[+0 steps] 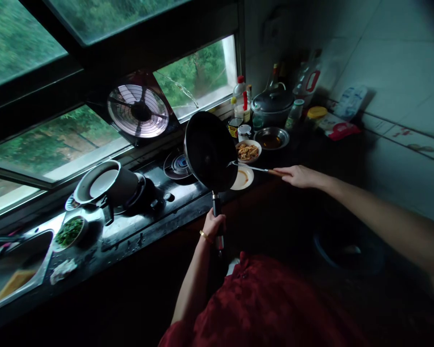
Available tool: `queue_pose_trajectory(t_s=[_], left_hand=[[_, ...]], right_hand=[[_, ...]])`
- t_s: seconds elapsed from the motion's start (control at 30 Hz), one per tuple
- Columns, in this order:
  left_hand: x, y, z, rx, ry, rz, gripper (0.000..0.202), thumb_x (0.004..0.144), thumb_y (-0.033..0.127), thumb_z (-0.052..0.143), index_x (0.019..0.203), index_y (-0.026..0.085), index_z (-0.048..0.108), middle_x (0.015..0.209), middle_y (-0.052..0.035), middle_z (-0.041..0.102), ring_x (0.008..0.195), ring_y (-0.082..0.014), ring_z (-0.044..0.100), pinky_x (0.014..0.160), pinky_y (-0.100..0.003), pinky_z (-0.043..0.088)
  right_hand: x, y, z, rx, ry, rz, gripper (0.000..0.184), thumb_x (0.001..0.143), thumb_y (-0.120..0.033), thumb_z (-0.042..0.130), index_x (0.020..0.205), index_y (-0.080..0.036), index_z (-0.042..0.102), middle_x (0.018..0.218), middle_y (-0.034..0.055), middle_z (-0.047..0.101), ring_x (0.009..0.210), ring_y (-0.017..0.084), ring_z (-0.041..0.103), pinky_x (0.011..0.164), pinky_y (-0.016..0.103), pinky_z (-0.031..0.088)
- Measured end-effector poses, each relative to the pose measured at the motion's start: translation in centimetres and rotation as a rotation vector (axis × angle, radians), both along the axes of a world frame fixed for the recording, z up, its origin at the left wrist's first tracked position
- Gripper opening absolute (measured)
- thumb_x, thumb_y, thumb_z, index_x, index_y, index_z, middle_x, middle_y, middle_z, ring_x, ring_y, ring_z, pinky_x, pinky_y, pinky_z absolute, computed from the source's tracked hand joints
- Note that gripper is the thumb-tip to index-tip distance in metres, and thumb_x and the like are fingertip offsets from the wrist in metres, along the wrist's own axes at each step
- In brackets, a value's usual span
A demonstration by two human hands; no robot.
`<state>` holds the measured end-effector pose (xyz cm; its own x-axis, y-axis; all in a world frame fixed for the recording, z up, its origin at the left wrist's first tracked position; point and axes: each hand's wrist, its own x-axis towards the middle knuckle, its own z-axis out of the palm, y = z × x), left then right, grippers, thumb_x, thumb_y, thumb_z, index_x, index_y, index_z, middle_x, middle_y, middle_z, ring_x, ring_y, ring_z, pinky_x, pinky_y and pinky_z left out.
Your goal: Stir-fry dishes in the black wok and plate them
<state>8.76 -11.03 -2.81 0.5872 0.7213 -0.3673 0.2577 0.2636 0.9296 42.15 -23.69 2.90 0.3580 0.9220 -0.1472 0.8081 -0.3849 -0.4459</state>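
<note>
My left hand (pixel 213 224) is wrapped round the black handle of a dark wok (pixel 211 154), which is lifted and tilted to the right beside the gas burner (pixel 179 165). In my right hand (pixel 298 176) is a spatula (pixel 256 168) with a wooden grip and a thin metal shaft. Its working end reaches the wok's right rim; the exact shape is hard to make out. Just under that rim sits a white plate (pixel 246 179) with brown sauce on it. Behind the plate stands a bowl of light brown food pieces (pixel 248 151).
A grey pot (pixel 125 185) stands on the left burner, near a bowl of chopped greens (pixel 71 232) and the sink (pixel 45 241). Toward the back right are a metal bowl of dark liquid (pixel 273 140), a lidded pot (pixel 275 103) and several bottles. A fan (pixel 139 112) sits in the window.
</note>
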Motion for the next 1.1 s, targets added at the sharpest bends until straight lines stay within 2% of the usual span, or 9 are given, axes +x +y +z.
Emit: queue_pose_trajectory(t_s=[0.17, 0.33, 0.43, 0.53, 0.63, 0.73, 0.9, 1.1], left_hand=[[1.3, 0.4, -0.5, 0.034, 0.012, 0.021, 0.028, 0.062, 0.025, 0.058, 0.077, 0.021, 0.034, 0.041, 0.0093, 0.046, 0.028, -0.0109, 0.043, 0.030, -0.021, 0.034], [1.7, 0.2, -1.4, 0.054, 0.018, 0.034, 0.028, 0.064, 0.025, 0.058, 0.078, 0.021, 0.034, 0.044, 0.0094, 0.047, 0.030, -0.0108, 0.044, 0.030, -0.021, 0.036], [1.7, -0.1, -2.2, 0.087, 0.042, 0.050, 0.027, 0.064, 0.025, 0.057, 0.081, 0.020, 0.036, 0.044, 0.0100, 0.046, 0.030, -0.0101, 0.044, 0.031, -0.020, 0.036], [1.8, -0.5, -3.1, 0.119, 0.053, 0.062, 0.027, 0.065, 0.025, 0.057, 0.083, 0.020, 0.038, 0.043, 0.0105, 0.045, 0.030, -0.0095, 0.044, 0.031, -0.018, 0.035], [2.1, -0.8, -4.0, 0.132, 0.042, 0.066, 0.028, 0.065, 0.025, 0.056, 0.087, 0.019, 0.040, 0.043, 0.0106, 0.045, 0.031, -0.0097, 0.044, 0.032, -0.018, 0.035], [2.5, -0.9, -4.5, 0.121, 0.021, 0.074, 0.031, 0.065, 0.026, 0.056, 0.091, 0.018, 0.041, 0.044, 0.0106, 0.045, 0.031, -0.0095, 0.045, 0.032, -0.018, 0.035], [3.2, -0.6, -4.9, 0.124, -0.012, 0.091, 0.033, 0.065, 0.025, 0.057, 0.093, 0.018, 0.041, 0.044, 0.0113, 0.044, 0.030, -0.0095, 0.045, 0.032, -0.018, 0.035], [3.8, -0.1, -5.3, 0.144, -0.012, 0.090, 0.029, 0.065, 0.026, 0.058, 0.088, 0.019, 0.041, 0.042, 0.0112, 0.044, 0.030, -0.0105, 0.045, 0.032, -0.018, 0.035]], right_hand=[[1.3, -0.2, 1.9, -0.067, -0.049, 0.017, 0.048, 0.074, -0.025, 0.051, 0.121, -0.031, 0.059, 0.100, 0.0008, 0.069, 0.078, 0.021, 0.065, 0.072, 0.034, 0.049], [2.8, -1.3, 3.1, -0.124, -0.126, 0.036, 0.048, 0.074, -0.027, 0.051, 0.121, -0.034, 0.058, 0.097, 0.0004, 0.069, 0.069, 0.019, 0.063, 0.068, 0.033, 0.048], [3.3, -1.8, 3.9, -0.129, -0.110, 0.068, 0.049, 0.076, -0.029, 0.049, 0.124, -0.031, 0.056, 0.099, 0.0007, 0.069, 0.071, 0.020, 0.063, 0.071, 0.034, 0.049], [2.8, -1.1, 4.3, -0.069, -0.067, 0.078, 0.050, 0.079, -0.031, 0.045, 0.129, -0.027, 0.052, 0.107, 0.0012, 0.067, 0.084, 0.021, 0.064, 0.079, 0.035, 0.049], [1.8, 0.6, 3.9, 0.015, -0.025, 0.086, 0.050, 0.081, -0.030, 0.044, 0.131, -0.027, 0.049, 0.119, -0.0007, 0.061, 0.103, 0.021, 0.060, 0.090, 0.034, 0.046], [1.3, 1.9, 2.6, -0.011, -0.012, 0.096, 0.051, 0.081, -0.028, 0.044, 0.132, -0.025, 0.048, 0.125, 0.0004, 0.057, 0.111, 0.022, 0.055, 0.096, 0.035, 0.043], [2.1, 1.2, 1.2, -0.085, -0.065, 0.118, 0.051, 0.083, -0.029, 0.044, 0.134, -0.030, 0.045, 0.125, -0.0015, 0.056, 0.112, 0.024, 0.055, 0.094, 0.039, 0.044], [2.7, -0.2, 1.9, -0.159, -0.138, 0.111, 0.050, 0.084, -0.031, 0.043, 0.133, -0.034, 0.044, 0.120, -0.0008, 0.060, 0.102, 0.024, 0.060, 0.087, 0.039, 0.047]])
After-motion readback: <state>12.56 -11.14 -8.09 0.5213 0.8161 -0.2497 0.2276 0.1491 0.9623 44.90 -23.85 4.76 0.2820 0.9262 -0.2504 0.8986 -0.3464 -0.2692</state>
